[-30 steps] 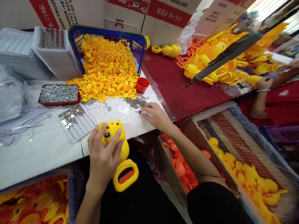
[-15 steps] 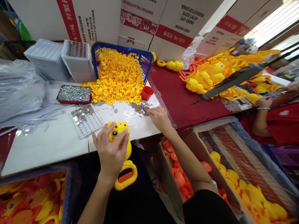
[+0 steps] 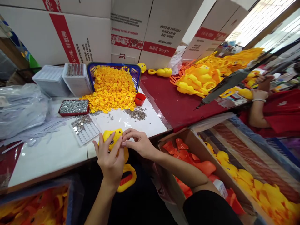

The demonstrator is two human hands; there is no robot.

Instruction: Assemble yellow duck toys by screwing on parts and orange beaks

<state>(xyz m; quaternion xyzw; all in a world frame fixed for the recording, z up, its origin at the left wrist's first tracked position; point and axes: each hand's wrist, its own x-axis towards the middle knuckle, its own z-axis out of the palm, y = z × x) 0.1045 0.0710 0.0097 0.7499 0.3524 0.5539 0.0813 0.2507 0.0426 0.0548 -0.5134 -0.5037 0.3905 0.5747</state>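
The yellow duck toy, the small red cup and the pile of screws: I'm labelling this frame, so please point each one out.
yellow duck toy (image 3: 112, 136): head view, on its face beside the eye.
small red cup (image 3: 140, 99): head view, on its outer wall.
pile of screws (image 3: 138, 114): head view, middle of the heap.

Left hand (image 3: 110, 161): bare, no glove, ring or watch visible. Forearm bare to frame edge, no sleeve in view.
Right hand (image 3: 138, 144): bare, no jewellery seen. Forearm bare up to a black sleeve (image 3: 208, 207), plain, unmarked, short, ending near the elbow.
Nails short, unpainted as far as visible
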